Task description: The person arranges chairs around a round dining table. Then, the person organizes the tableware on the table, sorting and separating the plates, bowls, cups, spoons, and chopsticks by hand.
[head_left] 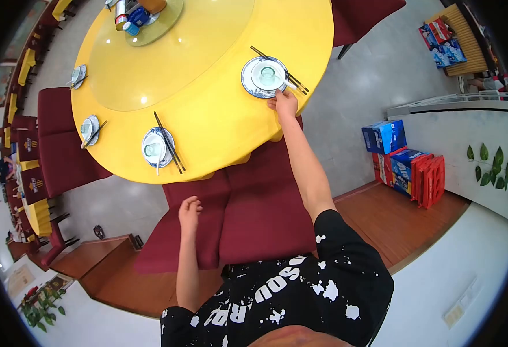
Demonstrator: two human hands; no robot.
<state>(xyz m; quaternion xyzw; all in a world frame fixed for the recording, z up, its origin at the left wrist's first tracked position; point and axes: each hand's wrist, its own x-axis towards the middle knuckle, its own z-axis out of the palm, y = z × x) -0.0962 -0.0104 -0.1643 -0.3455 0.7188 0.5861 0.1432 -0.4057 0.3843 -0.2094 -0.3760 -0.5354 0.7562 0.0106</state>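
My right hand (284,105) reaches across to the near rim of a blue-and-white plate (248,80), with its fingers closed at the edge. On that plate sit a white bowl (256,74), a small greenish glass cup (268,73) and a white spoon (289,84) whose handle points toward my hand. Black chopsticks (298,82) lie across the plate's right side, and another dark stick end (258,52) shows at its upper left. My left hand (190,213) hangs above a maroon chair (199,237), holding nothing, its fingers loosely bent and apart.
The round table has a yellow cloth (219,147) and a glass turntable (167,69) carrying cans and bottles. Another place setting (158,146) lies nearer, with two more at left. Maroon chairs (63,139) surround it. Stacked blue and red boxes (401,159) stand on the floor at right.
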